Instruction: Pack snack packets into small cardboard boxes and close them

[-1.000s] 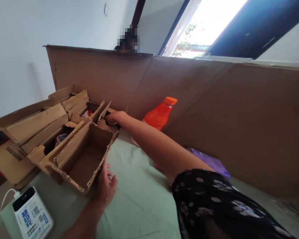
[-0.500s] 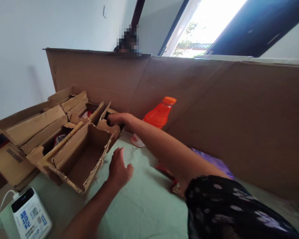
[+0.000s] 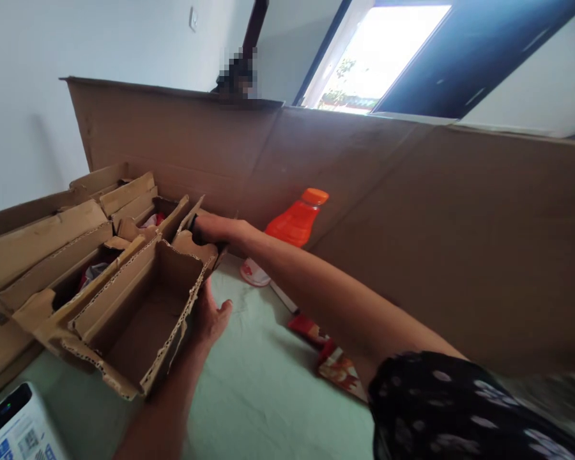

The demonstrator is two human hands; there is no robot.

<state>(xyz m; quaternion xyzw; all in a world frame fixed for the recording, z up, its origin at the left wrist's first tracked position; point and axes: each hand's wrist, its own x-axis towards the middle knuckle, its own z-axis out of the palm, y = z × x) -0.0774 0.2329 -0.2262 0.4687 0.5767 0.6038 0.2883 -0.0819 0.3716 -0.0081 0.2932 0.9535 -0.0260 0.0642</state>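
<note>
Nearest, white power bank point(image 3: 19, 428), cut off at lower left on the green-covered tabletop point(image 3: 259, 409). Left hand point(image 3: 214, 319) just beside the open cardboard box point(image 3: 119, 300), thumb apart, other fingers mostly hidden by the box wall; can't tell if it grips. Change: half a second ago this hand was out over the cloth, clear of the box; now it's back at the box's side, so both hands are at the boxes, possibly steadying with the left. Red printed packets point(image 3: 342, 374) lie partly under the right forearm, more exposed than before. Right hand point(image 3: 213, 228) stays down in the small back box point(image 3: 189, 246), just beyond the open one; fingers hidden, can't tell whether closed on anything. Orange-capped bottle point(image 3: 292, 220) stands past the forearm, cardboard panel point(image 3: 196, 140) behind.
</note>
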